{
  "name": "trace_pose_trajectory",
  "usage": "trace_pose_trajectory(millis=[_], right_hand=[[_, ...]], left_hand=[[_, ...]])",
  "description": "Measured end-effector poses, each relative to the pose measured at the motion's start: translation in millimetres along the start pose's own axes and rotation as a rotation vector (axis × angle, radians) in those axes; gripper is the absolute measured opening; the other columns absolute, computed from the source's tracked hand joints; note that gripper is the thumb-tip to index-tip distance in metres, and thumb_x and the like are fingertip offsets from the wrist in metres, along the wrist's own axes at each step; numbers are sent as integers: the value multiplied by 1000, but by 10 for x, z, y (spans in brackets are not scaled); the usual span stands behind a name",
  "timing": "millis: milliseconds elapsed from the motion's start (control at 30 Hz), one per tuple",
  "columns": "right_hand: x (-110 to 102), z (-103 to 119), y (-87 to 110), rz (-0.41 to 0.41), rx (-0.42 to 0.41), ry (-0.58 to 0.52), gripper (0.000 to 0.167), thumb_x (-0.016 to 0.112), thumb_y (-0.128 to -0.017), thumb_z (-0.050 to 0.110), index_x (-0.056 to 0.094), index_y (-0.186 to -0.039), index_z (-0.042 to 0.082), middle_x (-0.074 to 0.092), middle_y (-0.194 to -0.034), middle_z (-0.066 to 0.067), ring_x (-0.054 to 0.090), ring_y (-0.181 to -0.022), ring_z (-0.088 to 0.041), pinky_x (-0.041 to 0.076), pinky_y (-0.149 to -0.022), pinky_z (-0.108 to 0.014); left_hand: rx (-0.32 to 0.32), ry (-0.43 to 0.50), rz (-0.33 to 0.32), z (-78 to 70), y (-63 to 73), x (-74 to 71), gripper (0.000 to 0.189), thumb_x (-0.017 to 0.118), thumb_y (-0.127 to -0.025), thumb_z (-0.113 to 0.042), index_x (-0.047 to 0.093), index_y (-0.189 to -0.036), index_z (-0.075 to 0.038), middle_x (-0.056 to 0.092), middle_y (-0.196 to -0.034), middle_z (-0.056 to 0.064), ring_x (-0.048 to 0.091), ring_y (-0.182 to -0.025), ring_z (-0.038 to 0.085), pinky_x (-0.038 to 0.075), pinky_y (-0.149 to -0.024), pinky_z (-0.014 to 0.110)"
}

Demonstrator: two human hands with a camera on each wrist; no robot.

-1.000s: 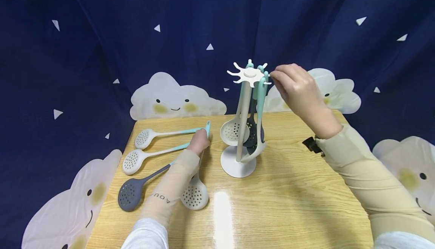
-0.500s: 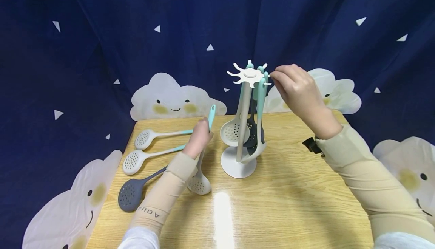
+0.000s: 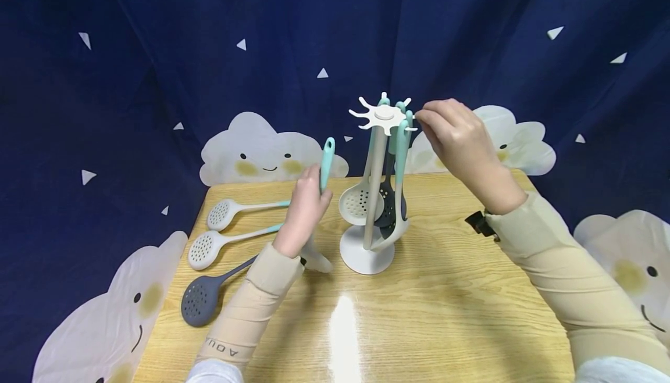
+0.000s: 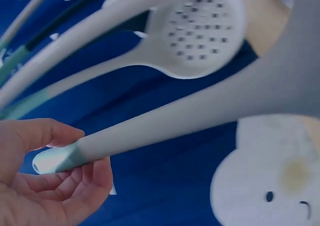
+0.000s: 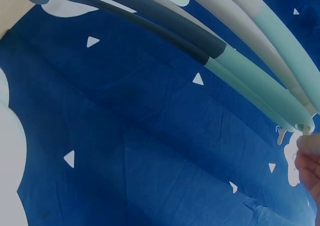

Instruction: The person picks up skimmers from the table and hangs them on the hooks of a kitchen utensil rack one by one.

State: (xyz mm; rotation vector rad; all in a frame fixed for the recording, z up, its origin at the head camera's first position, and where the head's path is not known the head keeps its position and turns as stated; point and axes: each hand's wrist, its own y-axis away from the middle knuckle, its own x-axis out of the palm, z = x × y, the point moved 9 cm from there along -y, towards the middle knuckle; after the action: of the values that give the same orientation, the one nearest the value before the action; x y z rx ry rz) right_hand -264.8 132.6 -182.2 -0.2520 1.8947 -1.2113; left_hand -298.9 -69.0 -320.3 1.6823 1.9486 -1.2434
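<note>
– What does the left grip (image 3: 306, 204) have?

– It holds the raised utensil (image 4: 150, 126), thumb on one side and fingers on the other, right where the turquoise handle end meets the pale shaft.

– And where is that piece?

– Up at a slant just left of the white rack (image 3: 384, 114), handle end high. Its lower end is over the counter (image 3: 445, 313) (the wrist hides much of it, so I can't tell its full shape).

– The right grip (image 3: 460, 139)?

– Pinching the tip of one of the rack's prongs on the right side, just beside the hanging handles.

– What hangs there?

– A pale holed ladle (image 3: 357, 204) on the left, dark utensils (image 3: 389, 208) behind the post, and a pale curved utensil (image 3: 399, 197) on the near right. All have turquoise handle ends.

– Farther out?

– Three pieces lie on the left of the counter, heads leftward: the far pale skimmer (image 3: 221, 214), the middle pale skimmer (image 3: 204, 249), then nearest, the dark skimmer (image 3: 200, 300).

– Behind it all?

– A dark blue curtain (image 3: 293, 17) with white triangles, and smiling white clouds (image 3: 262, 147) along the counter's far edge and at both sides.
</note>
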Motion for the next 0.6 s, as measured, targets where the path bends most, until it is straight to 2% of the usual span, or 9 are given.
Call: trace_pose_trajectory(millis=[133,367,600], right_hand=[[-5,-5,1,-6,5,-3,8,57,-83,-9,61,-89,-10,60,-88,-20,56,-79,-33,49,-71,-41],[2,2,0,0,3,4,8,57,-83,-9,61,-89,-10,60,-88,-21,56,-79,-33,49,-71,-41],[-1,-5,-4,-5,4,-2,8,57,-83,-10,62,-89,-10,60,-89,-21,56,-79,-34,49,-72,-41]], left_hand=[[86,19,-77,-224,52,-170,40,58,-75,9,51,-114,9,56,-94,19,58,-83,31,52,-74,41],[230,15,-210,-591,172,-430,37,57,-72,10,53,-108,8,55,-87,17,55,-74,29,51,-67,42],[335,36,-272,-853,264,-561,33,57,-71,10,54,-103,8,53,-82,15,52,-73,26,49,-63,39]])
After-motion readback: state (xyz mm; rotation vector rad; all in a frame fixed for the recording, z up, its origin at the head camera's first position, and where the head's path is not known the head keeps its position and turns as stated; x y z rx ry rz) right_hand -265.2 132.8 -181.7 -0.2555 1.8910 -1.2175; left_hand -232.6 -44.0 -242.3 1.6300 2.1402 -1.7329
